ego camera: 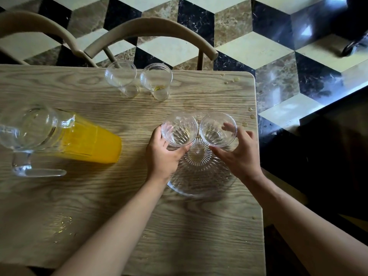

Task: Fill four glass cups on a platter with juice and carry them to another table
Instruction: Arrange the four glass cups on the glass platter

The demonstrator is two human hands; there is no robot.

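Note:
A clear ribbed glass platter [201,176] lies on the wooden table [99,206] near its right edge. My left hand [163,154] grips an empty glass cup [179,129] over the platter's far left part. My right hand [237,150] holds a second empty cup [218,129] beside it, fingers curled round its right side. Two more empty cups [121,77] [156,80] stand at the table's far edge. A glass pitcher [59,136] with orange juice stands at the left.
Two wooden chair backs [151,30] [37,26] stand beyond the far edge. Juice droplets [231,80] dot the table's right side and a wet patch [63,224] lies at the near left. A dark surface [318,156] borders the table on the right.

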